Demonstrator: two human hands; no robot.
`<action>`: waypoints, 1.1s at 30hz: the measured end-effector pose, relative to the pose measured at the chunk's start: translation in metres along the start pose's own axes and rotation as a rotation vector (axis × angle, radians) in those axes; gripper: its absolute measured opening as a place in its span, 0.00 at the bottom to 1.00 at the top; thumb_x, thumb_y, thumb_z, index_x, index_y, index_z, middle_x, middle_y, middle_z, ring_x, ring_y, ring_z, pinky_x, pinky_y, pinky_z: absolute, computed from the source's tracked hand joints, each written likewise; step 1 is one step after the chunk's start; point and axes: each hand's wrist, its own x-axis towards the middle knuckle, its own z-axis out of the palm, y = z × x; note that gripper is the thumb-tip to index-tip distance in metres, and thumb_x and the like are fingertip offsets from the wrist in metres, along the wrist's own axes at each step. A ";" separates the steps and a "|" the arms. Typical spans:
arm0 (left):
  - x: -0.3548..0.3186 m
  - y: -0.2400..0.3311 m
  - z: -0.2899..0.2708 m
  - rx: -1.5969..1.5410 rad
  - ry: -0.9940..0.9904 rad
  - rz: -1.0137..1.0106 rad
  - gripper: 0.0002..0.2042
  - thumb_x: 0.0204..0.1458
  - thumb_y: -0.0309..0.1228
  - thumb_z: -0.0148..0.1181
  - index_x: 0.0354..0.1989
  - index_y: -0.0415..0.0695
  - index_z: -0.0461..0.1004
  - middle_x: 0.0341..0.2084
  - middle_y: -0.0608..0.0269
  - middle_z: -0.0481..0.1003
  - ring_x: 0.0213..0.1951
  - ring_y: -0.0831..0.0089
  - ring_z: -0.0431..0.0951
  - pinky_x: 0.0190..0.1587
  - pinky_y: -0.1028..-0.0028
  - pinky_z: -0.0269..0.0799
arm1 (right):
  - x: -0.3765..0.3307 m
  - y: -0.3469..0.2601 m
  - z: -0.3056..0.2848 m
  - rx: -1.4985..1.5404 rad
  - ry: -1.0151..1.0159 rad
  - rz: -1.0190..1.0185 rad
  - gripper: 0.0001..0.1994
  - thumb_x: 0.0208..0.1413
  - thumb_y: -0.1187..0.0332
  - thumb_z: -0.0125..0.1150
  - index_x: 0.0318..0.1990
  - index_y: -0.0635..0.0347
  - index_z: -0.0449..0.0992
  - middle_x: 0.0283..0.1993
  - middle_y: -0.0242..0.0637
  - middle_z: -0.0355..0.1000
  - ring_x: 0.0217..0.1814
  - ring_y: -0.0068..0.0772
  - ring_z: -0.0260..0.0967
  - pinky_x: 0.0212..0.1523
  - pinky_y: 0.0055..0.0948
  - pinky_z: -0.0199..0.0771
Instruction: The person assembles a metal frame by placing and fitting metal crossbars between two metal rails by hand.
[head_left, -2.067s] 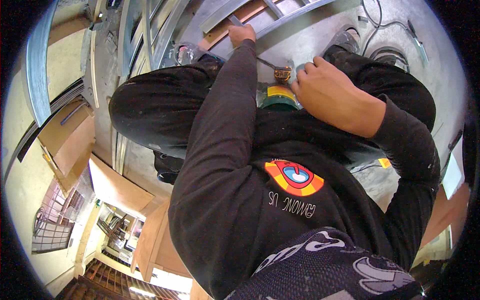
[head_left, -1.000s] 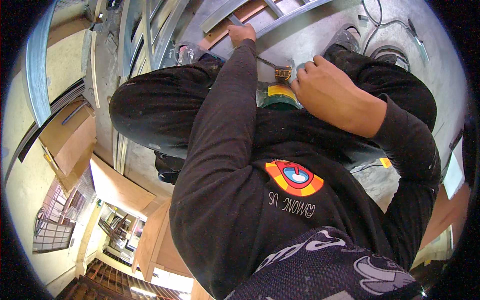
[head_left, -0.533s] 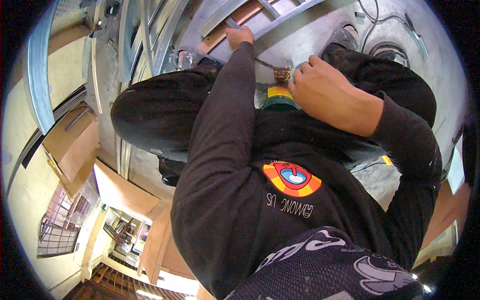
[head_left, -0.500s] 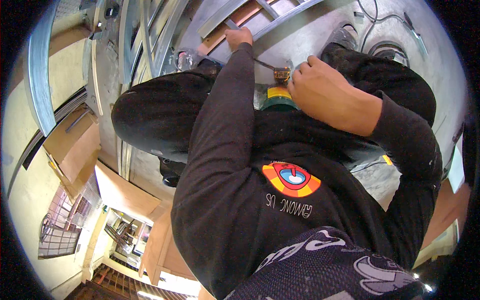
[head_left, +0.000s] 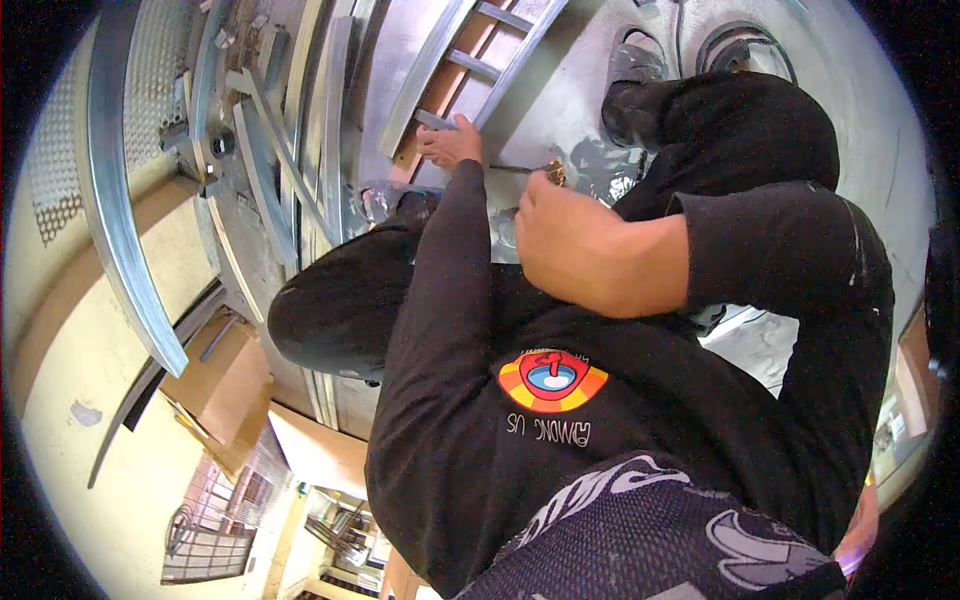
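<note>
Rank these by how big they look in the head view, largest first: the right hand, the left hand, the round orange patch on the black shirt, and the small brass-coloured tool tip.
1. Right hand, though it sits nearer the camera, which inflates it.
2. Orange patch.
3. Left hand, farther away, so its smaller look is unsure.
4. Brass-coloured tool tip, smallest by far.

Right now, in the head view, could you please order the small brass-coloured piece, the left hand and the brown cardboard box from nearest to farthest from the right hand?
1. Small brass-coloured piece: just above the right hand, at its knuckles.
2. Left hand: up and to the left, on the metal frame.
3. Brown cardboard box: far lower left, beyond the knee.
</note>
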 end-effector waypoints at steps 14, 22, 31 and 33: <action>-0.050 0.179 -0.039 -0.955 -0.735 0.702 0.15 0.53 0.30 0.69 0.46 0.38 0.74 0.33 0.61 0.76 0.32 0.76 0.76 0.38 0.76 0.73 | -0.008 -0.026 0.012 -0.012 -0.196 -0.202 0.15 0.56 0.64 0.57 0.46 0.59 0.83 0.48 0.42 0.79 0.50 0.46 0.76 0.51 0.51 0.69; -0.176 0.257 -0.334 -1.055 -1.689 2.156 0.11 0.50 0.33 0.60 0.36 0.38 0.77 0.34 0.50 0.78 0.41 0.51 0.79 0.42 0.55 0.75 | -0.037 0.008 0.111 -0.190 -0.019 -0.209 0.11 0.55 0.65 0.58 0.41 0.56 0.82 0.44 0.38 0.79 0.43 0.41 0.76 0.43 0.51 0.70; -0.237 0.209 -0.358 -1.746 -1.871 1.950 0.21 0.41 0.42 0.65 0.39 0.39 0.72 0.43 0.52 0.72 0.49 0.50 0.66 0.51 0.50 0.57 | 0.046 -0.031 0.129 -0.611 0.096 -0.112 0.09 0.55 0.64 0.57 0.39 0.50 0.81 0.42 0.32 0.78 0.40 0.38 0.76 0.39 0.43 0.68; -0.236 0.210 -0.363 -1.733 -1.897 1.937 0.22 0.40 0.42 0.65 0.39 0.38 0.72 0.44 0.51 0.71 0.50 0.51 0.65 0.52 0.50 0.55 | 0.046 -0.028 0.117 -0.554 0.055 -0.110 0.09 0.54 0.63 0.58 0.39 0.50 0.81 0.42 0.31 0.78 0.40 0.38 0.76 0.39 0.42 0.68</action>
